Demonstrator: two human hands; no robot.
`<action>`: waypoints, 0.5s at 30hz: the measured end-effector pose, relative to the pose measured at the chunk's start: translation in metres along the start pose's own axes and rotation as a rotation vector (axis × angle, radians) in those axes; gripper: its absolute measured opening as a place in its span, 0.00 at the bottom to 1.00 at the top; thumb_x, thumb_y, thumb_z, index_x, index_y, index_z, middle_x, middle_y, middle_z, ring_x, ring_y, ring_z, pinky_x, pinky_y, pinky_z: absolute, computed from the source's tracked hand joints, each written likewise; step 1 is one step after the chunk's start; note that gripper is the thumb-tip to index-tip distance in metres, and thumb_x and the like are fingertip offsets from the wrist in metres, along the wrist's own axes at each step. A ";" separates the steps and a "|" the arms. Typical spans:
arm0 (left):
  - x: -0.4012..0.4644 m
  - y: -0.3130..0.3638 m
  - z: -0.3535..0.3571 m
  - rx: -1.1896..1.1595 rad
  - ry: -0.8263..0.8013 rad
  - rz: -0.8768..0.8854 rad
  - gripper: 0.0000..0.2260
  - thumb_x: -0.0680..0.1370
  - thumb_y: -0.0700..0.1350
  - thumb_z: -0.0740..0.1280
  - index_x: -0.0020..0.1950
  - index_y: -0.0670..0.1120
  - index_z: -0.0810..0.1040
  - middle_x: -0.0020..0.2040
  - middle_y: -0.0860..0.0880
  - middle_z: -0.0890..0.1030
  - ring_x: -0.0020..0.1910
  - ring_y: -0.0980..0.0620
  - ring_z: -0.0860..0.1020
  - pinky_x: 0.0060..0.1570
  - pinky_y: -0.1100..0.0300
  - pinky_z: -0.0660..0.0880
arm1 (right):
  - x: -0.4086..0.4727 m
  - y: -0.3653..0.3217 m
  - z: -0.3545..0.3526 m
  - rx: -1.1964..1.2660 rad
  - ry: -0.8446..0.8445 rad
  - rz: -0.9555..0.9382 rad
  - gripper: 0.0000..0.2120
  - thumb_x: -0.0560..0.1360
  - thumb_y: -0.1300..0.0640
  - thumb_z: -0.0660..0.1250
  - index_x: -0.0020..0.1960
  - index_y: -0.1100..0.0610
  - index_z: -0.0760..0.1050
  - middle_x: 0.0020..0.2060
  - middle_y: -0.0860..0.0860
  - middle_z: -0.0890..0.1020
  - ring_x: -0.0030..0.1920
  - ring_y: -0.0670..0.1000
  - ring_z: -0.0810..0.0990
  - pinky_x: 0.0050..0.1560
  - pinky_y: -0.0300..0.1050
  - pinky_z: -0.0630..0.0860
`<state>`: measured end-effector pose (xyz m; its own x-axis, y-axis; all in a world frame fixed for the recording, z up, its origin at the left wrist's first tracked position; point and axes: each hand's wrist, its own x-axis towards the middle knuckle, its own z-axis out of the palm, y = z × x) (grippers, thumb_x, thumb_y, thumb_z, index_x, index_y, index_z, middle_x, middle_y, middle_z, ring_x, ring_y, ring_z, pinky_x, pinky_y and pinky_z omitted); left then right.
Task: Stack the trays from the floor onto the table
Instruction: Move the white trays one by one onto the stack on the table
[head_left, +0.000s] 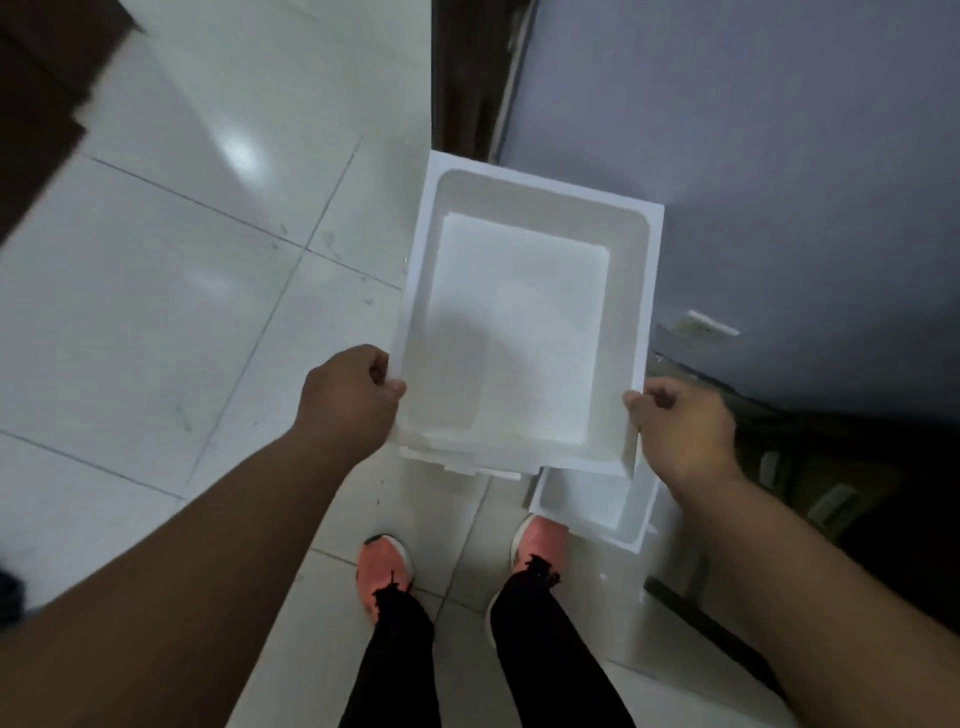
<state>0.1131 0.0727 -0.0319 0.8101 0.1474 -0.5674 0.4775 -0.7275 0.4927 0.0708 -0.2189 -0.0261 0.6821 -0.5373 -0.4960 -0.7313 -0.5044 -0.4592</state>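
Obs., nearest first. All places are given from the held tray.

Below the tray's near edge: two feet in pink shoes on pale floor tiles, black trousers above them.

Just under the tray's near right corner: second white tray, lower down and partly covered by the held one. Appears to rest on the floor by the right shoe; contact not confirmed. Whether more trays lie beneath it cannot be told.

At the tray's near corners: left hand curled round the left rim, thumb on top; right hand curled round the right rim likewise. Both grips firm, neither hand free.

Held tray: white, shallow, rectangular, open side up, carried clear of the floor. Long axis runs straight away from the person, so the far short edge leads. Hands sit about level with each other, neither nearer; load is cantilevered ahead of the grip.

Right of the tray: grey wall, a small pale fitting low on it, dark clutter at its foot. Beyond the far edge: a dark upright, possibly a door frame. Far left: a dark brown blurred edge, unidentified.

No bench in view. Judgement: carry stage, tray lifted, placement not yet done. Next move turns on finding the bench and bringing the leading short edge over it.
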 end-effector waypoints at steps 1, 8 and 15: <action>-0.013 0.008 -0.017 -0.007 -0.002 0.013 0.12 0.77 0.45 0.69 0.36 0.47 0.71 0.35 0.50 0.74 0.34 0.52 0.71 0.34 0.59 0.65 | -0.014 -0.008 -0.013 0.027 0.002 0.002 0.09 0.78 0.54 0.68 0.46 0.58 0.83 0.41 0.50 0.85 0.44 0.54 0.84 0.52 0.52 0.82; -0.126 0.056 -0.148 -0.074 0.058 0.085 0.17 0.75 0.41 0.71 0.33 0.48 0.65 0.31 0.51 0.71 0.31 0.51 0.67 0.33 0.59 0.65 | -0.139 -0.080 -0.117 0.229 0.053 -0.069 0.06 0.78 0.57 0.68 0.44 0.51 0.81 0.41 0.47 0.85 0.43 0.50 0.83 0.41 0.43 0.77; -0.237 0.107 -0.251 -0.119 0.090 0.249 0.11 0.75 0.42 0.70 0.35 0.45 0.71 0.33 0.48 0.75 0.33 0.52 0.71 0.34 0.60 0.67 | -0.262 -0.120 -0.215 0.397 0.167 -0.125 0.03 0.77 0.56 0.70 0.46 0.50 0.82 0.42 0.46 0.85 0.44 0.48 0.83 0.45 0.45 0.78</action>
<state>0.0577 0.1281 0.3211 0.9317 0.0370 -0.3613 0.2927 -0.6657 0.6865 -0.0194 -0.1632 0.3175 0.7327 -0.6069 -0.3078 -0.5657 -0.2917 -0.7713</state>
